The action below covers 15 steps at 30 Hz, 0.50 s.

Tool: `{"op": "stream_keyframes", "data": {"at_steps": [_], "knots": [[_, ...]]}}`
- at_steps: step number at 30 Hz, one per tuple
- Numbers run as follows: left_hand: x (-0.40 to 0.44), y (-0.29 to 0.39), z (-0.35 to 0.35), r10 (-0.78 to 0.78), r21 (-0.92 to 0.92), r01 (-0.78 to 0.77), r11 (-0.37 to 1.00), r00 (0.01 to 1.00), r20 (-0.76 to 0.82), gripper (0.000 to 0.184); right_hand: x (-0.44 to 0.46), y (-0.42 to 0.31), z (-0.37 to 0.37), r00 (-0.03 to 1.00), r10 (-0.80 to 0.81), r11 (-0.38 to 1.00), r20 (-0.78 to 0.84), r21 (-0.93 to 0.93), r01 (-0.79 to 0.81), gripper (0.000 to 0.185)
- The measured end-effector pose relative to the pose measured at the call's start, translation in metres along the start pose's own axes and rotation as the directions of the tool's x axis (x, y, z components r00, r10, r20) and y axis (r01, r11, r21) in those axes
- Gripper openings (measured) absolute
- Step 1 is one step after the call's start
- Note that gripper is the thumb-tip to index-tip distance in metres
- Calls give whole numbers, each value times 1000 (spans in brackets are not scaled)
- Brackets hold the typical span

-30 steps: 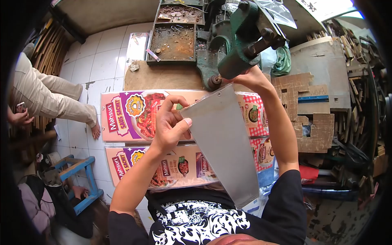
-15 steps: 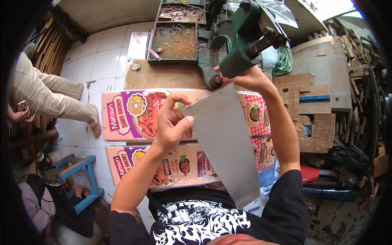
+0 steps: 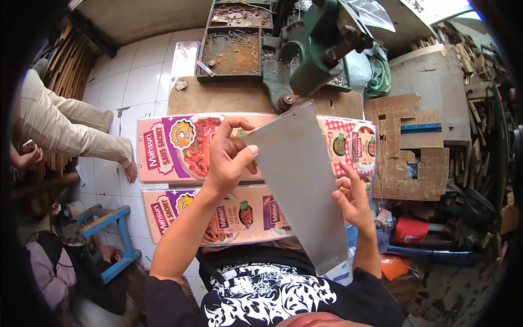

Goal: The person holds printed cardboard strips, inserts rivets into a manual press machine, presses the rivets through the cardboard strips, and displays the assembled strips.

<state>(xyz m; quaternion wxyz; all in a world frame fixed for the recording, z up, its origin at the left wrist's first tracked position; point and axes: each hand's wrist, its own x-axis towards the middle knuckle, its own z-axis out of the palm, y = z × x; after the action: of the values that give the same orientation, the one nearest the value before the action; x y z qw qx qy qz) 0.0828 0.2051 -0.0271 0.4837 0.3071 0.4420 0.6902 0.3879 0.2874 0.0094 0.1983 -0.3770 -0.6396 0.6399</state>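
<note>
My left hand (image 3: 231,161) pinches the left edge of a plain grey sheet (image 3: 302,191), which tilts over the printed signs. A small eyelet or hole shows near the sheet's top corner. Close to its right edge is my right hand (image 3: 353,199), fingers apart and holding nothing; whether the thumb touches the sheet I cannot tell. Beneath lie two stacks of "Mahsuri Saus Sachet" signs, a far stack (image 3: 158,147) and a near stack (image 3: 163,218). The sheet's top corner is just in front of the green hand press (image 3: 313,60), by its lower die (image 3: 285,102).
A compartmented metal tray (image 3: 231,54) with small parts stands behind the wooden board (image 3: 218,101). Cut brown cardboard (image 3: 389,163) lies to the right. On the left are another person's legs (image 3: 76,120) and a blue stool (image 3: 122,234).
My right hand has left the press and come down to the sheet's right side, its fingers opening. My left hand still holds the sheet in nearly the same place.
</note>
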Motion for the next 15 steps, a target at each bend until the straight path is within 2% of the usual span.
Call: {"op": "stream_keyframes", "data": {"at_steps": [1, 3, 4, 7, 11, 13, 15], "knots": [[0, 2, 2, -3, 4, 3, 1000, 1000, -6, 38, -5, 3, 6, 1000, -2, 1000, -2, 4, 2, 59], [0, 5, 7, -12, 20, 12, 1000, 1000, -3, 37, -11, 8, 15, 991, -114, 975, -71, -201, 98, 60], [1, 7, 10, -18, 33, 18, 999, 1000, -3, 36, -11, 11, 14, 980, -182, 902, -81, -411, 134, 58], [4, 13, 22, -65, 106, 68, 992, 997, -27, 34, -8, -2, 16, 961, -258, 842, -98, -511, 174, 58], [15, 21, 34, -108, 125, 112, 986, 993, -37, 34, -4, -19, 9, 969, -223, 820, -111, -559, 124, 58], [23, 27, 40, -207, 84, 213, 974, 976, -68, 36, 0, -19, 2, 976, -152, 870, -153, -490, 59, 58], [31, 19, 39, -181, 91, 188, 978, 980, -76, 38, 6, -21, -1, 980, -101, 897, -171, -441, 16, 57]]}}
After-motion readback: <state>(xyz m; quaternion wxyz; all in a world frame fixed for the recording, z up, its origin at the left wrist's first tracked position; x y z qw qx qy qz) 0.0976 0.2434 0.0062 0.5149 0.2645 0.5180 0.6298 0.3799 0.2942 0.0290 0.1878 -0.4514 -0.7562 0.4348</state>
